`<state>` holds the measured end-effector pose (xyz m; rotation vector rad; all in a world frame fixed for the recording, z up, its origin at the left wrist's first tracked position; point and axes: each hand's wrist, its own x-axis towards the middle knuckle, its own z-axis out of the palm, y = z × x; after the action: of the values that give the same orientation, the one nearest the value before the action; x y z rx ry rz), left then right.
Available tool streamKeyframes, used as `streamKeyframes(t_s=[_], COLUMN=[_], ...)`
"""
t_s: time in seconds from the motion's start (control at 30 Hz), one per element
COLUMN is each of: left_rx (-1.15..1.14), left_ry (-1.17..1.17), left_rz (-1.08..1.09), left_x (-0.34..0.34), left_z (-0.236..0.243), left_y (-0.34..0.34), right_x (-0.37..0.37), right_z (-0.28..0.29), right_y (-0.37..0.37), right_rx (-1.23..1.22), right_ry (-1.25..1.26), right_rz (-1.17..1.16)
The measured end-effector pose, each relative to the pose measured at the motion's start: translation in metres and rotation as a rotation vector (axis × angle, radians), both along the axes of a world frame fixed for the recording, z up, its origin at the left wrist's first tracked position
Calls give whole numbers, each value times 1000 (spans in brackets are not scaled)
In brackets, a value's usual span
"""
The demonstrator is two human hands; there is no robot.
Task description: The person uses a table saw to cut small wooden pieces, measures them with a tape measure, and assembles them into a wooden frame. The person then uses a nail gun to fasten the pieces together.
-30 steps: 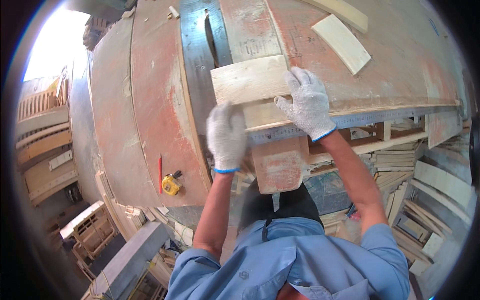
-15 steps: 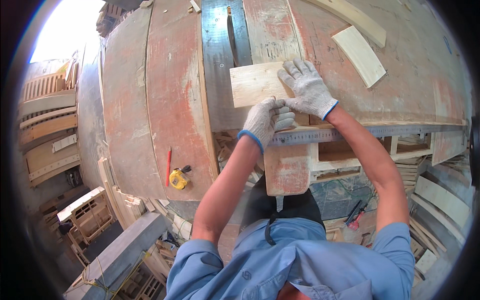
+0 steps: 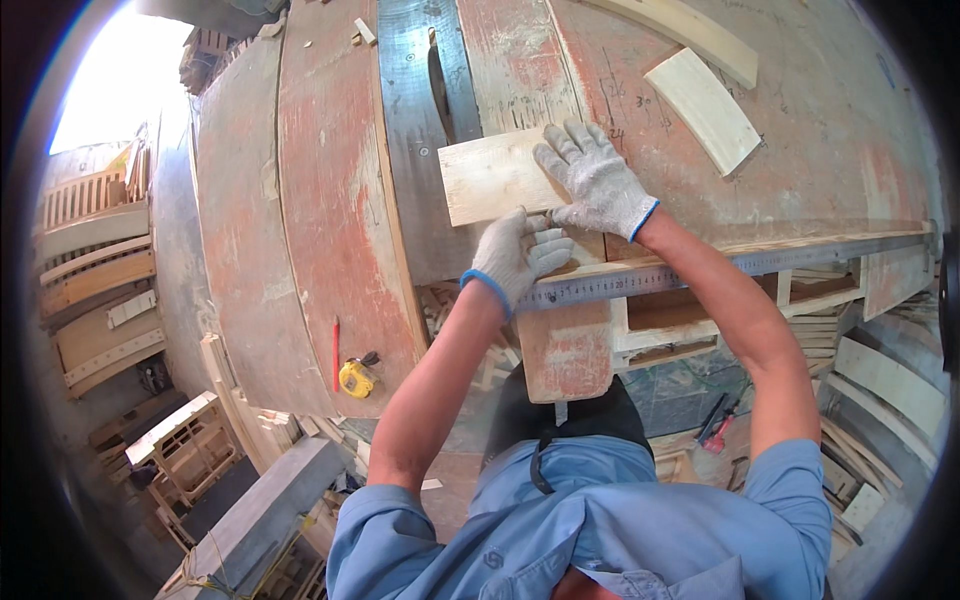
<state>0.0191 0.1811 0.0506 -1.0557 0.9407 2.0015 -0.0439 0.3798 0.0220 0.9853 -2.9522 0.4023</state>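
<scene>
A pale rectangular board point(image 3: 487, 175) lies across the dark blue-grey strip at the bench's middle. My right hand point(image 3: 592, 183) in a white knit glove presses on its right end, open with fingers spread. My left hand point(image 3: 515, 257), also gloved, touches the board's near edge with the thumb, its other fingers loosely bent and apart. Beneath my hands a long steel ruler point(image 3: 650, 283) runs along the front edge. Below it projects a worn wooden block point(image 3: 564, 350). A red pencil point(image 3: 336, 355) and a yellow tape measure point(image 3: 357, 378) lie to the left.
Curved pale pieces point(image 3: 703, 108) lie at the bench's point(image 3: 240, 250) back right. Stacked slatted wooden parts point(image 3: 100, 260) stand left, a wooden frame point(image 3: 180, 450) and grey beam point(image 3: 255, 500) lower left. Boards and tools point(image 3: 718, 425) lie below the bench at right.
Since a second ago, my left hand has moved right and the board has slid slightly right and toward me. In the last half-second, both hands and board have barely changed.
</scene>
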Motion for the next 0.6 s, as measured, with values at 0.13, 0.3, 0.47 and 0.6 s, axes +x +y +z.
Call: streamKeyframes(t_s=[0.13, 0.3, 0.47, 0.6], left_rx=[-30, -99, -95, -58], left_ry=[27, 34, 60, 32], left_rz=[-40, -64, -69, -66], left_x=[-7, -11, -11, -12], left_z=[-11, -19, -20, -29], left_y=[-2, -2, -2, -6], right_x=[-4, -7, -8, -8], right_z=[6, 6, 3, 9], right_y=[-1, 0, 2, -1], right_rx=[10, 0, -16, 8], right_ry=[-27, -40, -24, -37], right_rz=[5, 5, 1, -4])
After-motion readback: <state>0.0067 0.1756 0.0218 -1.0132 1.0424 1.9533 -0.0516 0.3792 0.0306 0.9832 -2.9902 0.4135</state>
